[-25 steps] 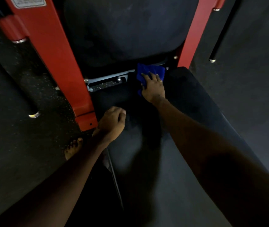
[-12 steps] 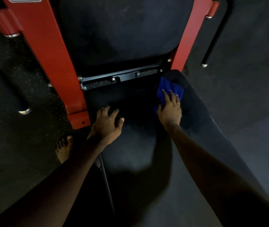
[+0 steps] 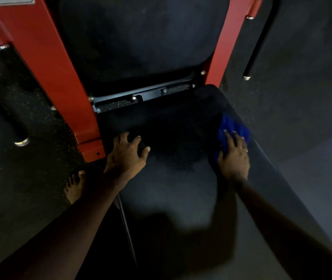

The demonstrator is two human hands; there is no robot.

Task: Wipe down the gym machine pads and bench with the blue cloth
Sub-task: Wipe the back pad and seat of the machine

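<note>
A black padded bench [image 3: 181, 188] runs from the bottom of the view up to the machine. Its upright black back pad [image 3: 136, 43] stands between two red frame posts. The blue cloth [image 3: 232, 130] lies crumpled near the bench's right edge. My right hand [image 3: 233, 156] presses on the cloth with straight fingers laid over it. My left hand [image 3: 127, 153] rests on the bench's left side with its fingers spread and bent at the tips, holding nothing.
Red frame posts stand at the left [image 3: 46, 73] and right [image 3: 225, 47] of the back pad. A black metal bracket [image 3: 140, 98] joins seat and back. A black bar [image 3: 260, 41] hangs at the right. My bare foot [image 3: 75, 186] stands on the speckled rubber floor at the left.
My right hand has slid the blue cloth from the bench's far end, near the bracket, toward the right edge and nearer to me. My left hand's fingers have spread out on the pad.
</note>
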